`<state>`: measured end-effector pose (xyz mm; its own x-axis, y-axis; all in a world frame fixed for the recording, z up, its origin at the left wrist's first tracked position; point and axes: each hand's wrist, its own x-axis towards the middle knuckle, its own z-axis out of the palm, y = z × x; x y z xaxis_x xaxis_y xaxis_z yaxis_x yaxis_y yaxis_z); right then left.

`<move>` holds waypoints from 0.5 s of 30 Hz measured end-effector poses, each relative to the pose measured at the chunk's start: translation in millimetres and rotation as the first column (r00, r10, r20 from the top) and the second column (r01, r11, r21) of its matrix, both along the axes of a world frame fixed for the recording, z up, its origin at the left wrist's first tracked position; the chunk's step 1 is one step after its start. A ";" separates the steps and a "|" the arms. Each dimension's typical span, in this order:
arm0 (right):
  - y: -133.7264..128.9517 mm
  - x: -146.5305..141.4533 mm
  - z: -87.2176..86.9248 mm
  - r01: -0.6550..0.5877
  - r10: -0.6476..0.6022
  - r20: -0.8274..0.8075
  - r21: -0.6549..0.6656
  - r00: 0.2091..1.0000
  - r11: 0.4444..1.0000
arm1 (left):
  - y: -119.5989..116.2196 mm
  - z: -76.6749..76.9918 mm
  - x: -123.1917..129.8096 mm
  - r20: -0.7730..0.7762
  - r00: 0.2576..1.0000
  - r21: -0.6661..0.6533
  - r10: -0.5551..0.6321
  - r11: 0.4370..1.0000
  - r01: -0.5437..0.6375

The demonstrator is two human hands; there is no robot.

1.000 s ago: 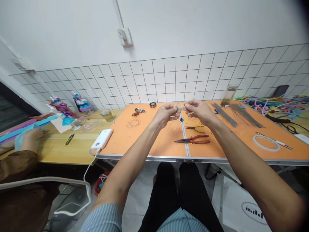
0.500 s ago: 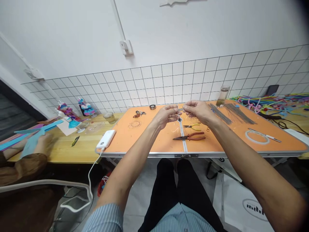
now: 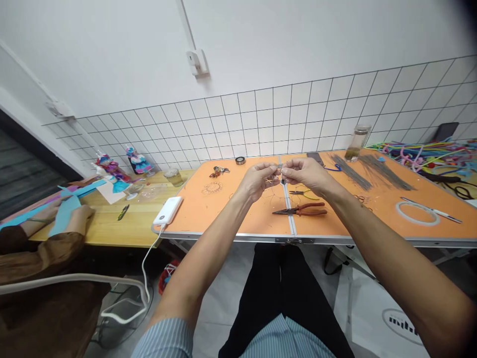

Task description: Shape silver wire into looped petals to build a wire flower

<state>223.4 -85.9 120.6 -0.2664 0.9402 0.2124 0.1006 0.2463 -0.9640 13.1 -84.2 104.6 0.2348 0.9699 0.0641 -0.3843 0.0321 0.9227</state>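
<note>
Above the orange tabletop [image 3: 197, 219], my left hand [image 3: 257, 181] and my right hand [image 3: 303, 174] meet with fingers pinched together. Between their fingertips is thin wire [image 3: 274, 180], bent into small loops; its exact shape is partly hidden by the fingers. Below my right hand lie red-handled long-nose pliers [image 3: 311, 209] and smaller yellow-handled pliers [image 3: 307, 193]. To the left of my left hand rests a looped wire ring [image 3: 212, 188].
Bundles of grey wire [image 3: 387, 171] and a glass bottle [image 3: 357, 144] stand right. A white coil [image 3: 417, 213] lies nearer. A white power bank [image 3: 168, 211] with a cable sits at the left edge. A co-worker's hand [image 3: 80, 219] holds blue sheet material [image 3: 64, 216] further left.
My hands have come closer together, fingertips now nearly touching on the wire. The whole view has shifted slightly, with the table's things appearing further right.
</note>
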 end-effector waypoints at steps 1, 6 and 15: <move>1.3 0.1 -0.3 -0.015 0.014 -0.021 -0.016 1.000 1.000 | 1.8 -2.0 -2.8 0.017 0.998 0.003 -0.054 0.999 0.054; 6.1 0.9 -1.9 -0.135 0.124 -0.092 -0.126 0.988 0.983 | 11.7 -15.8 -20.5 0.044 0.960 0.051 -0.275 0.961 0.273; 23.2 5.2 -14.8 -0.288 0.269 -0.103 -0.268 0.957 0.919 | 26.1 -28.6 -28.9 -0.036 0.929 0.114 -0.369 0.922 0.371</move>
